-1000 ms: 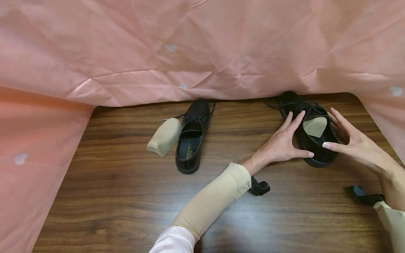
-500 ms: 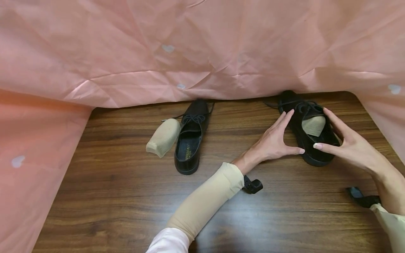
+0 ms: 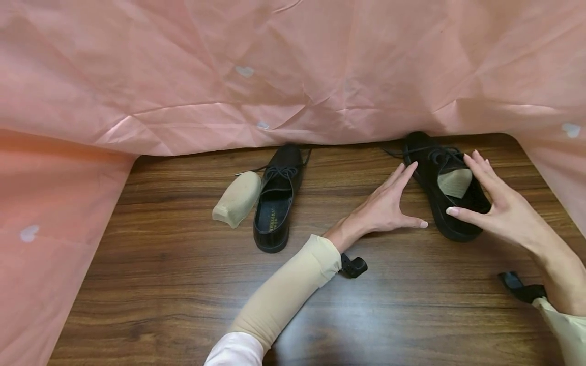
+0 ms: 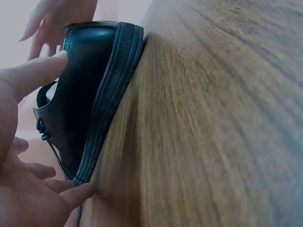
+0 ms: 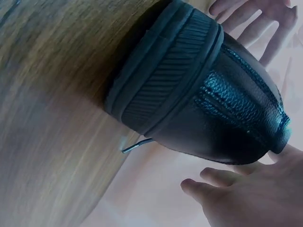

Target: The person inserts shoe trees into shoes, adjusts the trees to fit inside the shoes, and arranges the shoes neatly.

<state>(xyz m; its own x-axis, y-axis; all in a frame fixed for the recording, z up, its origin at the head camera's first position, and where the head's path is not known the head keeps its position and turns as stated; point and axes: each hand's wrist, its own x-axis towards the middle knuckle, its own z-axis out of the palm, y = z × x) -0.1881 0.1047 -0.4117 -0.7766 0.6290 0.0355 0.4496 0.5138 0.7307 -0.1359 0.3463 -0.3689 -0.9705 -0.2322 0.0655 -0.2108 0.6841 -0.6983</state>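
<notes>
A black lace-up shoe (image 3: 458, 230) stands on the wooden floor at the right, its toe against the pink cloth. Inside its opening shows a beige shoe insert (image 3: 455, 183). My left hand (image 3: 384, 209), fingers spread and straight, is just left of this shoe, apart from it. My right hand (image 3: 505, 211) is over the shoe's right side, thumb and fingers apart; whether it touches the leather I cannot tell. Both hands hold nothing. In the right wrist view the shoe's heel (image 5: 175, 71) faces the camera. The left wrist view has the shoe's side (image 4: 90, 90) beyond the left fingers.
Further left stands a second black shoe (image 3: 272, 236), with a second beige insert (image 3: 236, 199) lying close along its left side. Pink cloth (image 3: 284, 66) with pale hearts hangs behind and at both sides. Brown wood flooring (image 3: 160, 284) stretches toward me.
My left hand has drawn away leftward from the right-hand shoe. The right hand has shifted slightly left over it, fingers now raised a little. The shoes and inserts stay put.
</notes>
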